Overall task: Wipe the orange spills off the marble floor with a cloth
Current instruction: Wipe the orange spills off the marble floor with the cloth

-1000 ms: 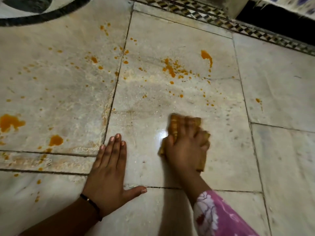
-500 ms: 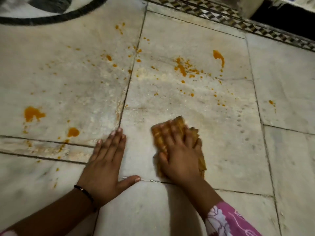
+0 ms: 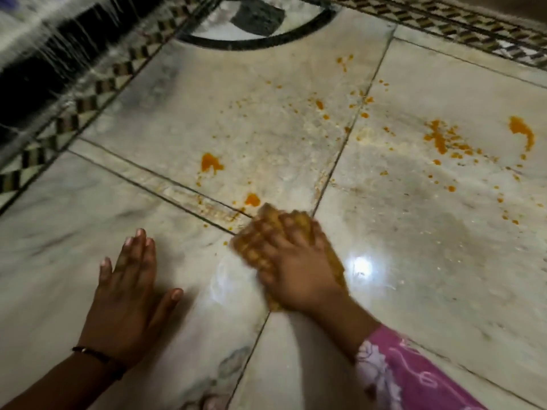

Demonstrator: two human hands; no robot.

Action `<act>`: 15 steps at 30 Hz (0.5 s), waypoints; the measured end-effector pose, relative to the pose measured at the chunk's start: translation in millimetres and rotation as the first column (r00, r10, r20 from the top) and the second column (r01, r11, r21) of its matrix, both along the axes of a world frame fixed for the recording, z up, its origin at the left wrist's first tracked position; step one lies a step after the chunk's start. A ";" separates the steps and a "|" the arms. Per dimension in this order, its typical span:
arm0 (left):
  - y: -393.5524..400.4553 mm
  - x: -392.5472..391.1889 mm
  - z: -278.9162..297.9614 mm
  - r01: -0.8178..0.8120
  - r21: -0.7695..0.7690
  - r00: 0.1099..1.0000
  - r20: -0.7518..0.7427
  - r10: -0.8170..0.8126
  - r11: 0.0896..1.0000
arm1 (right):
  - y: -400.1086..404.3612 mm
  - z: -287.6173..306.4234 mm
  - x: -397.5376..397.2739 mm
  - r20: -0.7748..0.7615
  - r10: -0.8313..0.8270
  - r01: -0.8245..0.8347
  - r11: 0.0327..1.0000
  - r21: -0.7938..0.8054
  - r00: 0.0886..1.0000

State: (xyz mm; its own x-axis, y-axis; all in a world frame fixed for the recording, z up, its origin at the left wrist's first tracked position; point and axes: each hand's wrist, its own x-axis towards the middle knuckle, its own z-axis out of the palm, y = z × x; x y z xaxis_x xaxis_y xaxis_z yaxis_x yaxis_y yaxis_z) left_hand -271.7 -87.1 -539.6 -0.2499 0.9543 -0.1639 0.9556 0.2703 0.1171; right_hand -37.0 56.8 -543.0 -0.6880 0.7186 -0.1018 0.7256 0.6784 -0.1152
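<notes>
Head view: right hand [image 3: 291, 261] fingers press cloth [image 3: 266, 229] flat; left hand [image 3: 124, 300] splayed on marble floor [image 3: 414, 276].

Floor's pale grey-white marble [image 3: 429, 261] with faint dark veining and thin dark joint lines. Bright orange spills [image 3: 211, 163] all over it, from big blobs down to tiny specks. The cloth [image 3: 260, 232] is a yellowy orange, with a checked weave by the look of it. Sleeve [image 3: 414, 377] is pink with white flowers. Thin black bracelet [image 3: 94, 353] on the wrist. The border strip [image 3: 88, 99] has a black, brown and cream geometric pattern, and there's a black inlaid ring [image 3: 266, 39] up top.
</notes>
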 end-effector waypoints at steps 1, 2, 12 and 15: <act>-1.5 -2.0 -1.4 0.003 0.002 1.000 -0.012 -0.003 1.000 | 8.6 1.0 15.1 0.009 -0.063 0.063 0.998 0.004 0.998; -0.8 -2.2 -3.7 -0.002 0.004 1.000 -0.022 0.002 1.000 | 10.4 2.3 34.0 0.015 -0.114 0.114 0.993 0.008 0.993; 40.4 -25.4 -19.9 -0.277 0.111 0.961 0.031 0.275 0.954 | -45.0 -1.1 -58.0 -0.107 0.265 -0.274 0.959 -0.076 0.958; 49.6 -21.9 -16.8 -0.267 0.123 0.964 0.051 0.262 0.956 | 11.1 -3.3 -51.6 -0.034 0.122 -0.124 0.990 -0.066 0.992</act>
